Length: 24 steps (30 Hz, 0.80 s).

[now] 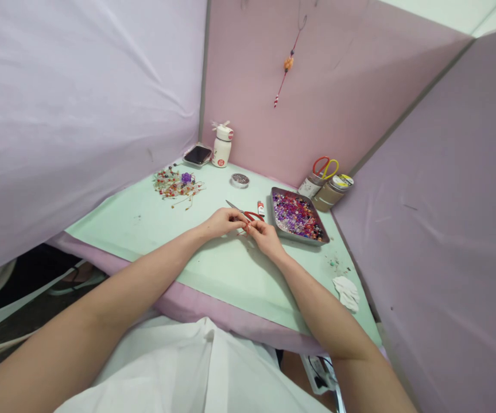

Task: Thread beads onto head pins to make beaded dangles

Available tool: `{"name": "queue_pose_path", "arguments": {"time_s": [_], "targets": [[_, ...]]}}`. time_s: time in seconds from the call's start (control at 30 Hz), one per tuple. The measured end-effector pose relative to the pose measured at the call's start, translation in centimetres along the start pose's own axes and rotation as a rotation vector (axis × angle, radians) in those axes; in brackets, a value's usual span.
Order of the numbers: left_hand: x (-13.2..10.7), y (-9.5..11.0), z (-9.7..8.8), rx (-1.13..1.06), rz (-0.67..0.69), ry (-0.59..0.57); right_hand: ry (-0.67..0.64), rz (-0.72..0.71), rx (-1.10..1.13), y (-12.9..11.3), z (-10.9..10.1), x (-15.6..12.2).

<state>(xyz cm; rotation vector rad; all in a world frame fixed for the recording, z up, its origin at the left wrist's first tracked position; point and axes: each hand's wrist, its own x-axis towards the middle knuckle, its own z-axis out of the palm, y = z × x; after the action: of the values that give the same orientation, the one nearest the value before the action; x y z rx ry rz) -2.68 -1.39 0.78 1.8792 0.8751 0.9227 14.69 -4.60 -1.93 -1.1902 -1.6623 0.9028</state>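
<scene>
Over the middle of the table, my left hand [224, 222] and my right hand [266, 236] meet fingertip to fingertip, both closed in a pinch. Between them shows a bit of thin reddish strand [242, 233], too small to make out well. Just behind my fingers lies a pair of scissors with red handles [254, 215], partly hidden by my hands. A small red and white lighter [260, 208] is beyond them. To the right of my right hand, a metal tray [302, 239] holds loose beads [293, 212], mostly purple, red and clear.
Beaded strands [174, 186] lie in a pile at the left, near a phone [198, 155] and a white bottle [222, 146]. A round spool [240, 180] sits mid-table. Jars [329, 193], one with scissors, stand behind the tray. Crumpled tissue [346, 293] lies right; a beaded cord [288, 63] hangs on the wall.
</scene>
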Motion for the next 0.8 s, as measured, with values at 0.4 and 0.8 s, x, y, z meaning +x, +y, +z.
{"name": "queue_pose_path", "arguments": {"time_s": [0.4, 0.8], "targets": [[0.01, -0.03, 0.05, 0.01, -0.061, 0.013, 0.124, -0.04, 0.016, -0.23, -0.03, 0.03], [-0.45, 0.74, -0.17, -0.141, -0.166, -0.169, 0.155, -0.143, -0.11, -0.91, -0.25, -0.37]]}}
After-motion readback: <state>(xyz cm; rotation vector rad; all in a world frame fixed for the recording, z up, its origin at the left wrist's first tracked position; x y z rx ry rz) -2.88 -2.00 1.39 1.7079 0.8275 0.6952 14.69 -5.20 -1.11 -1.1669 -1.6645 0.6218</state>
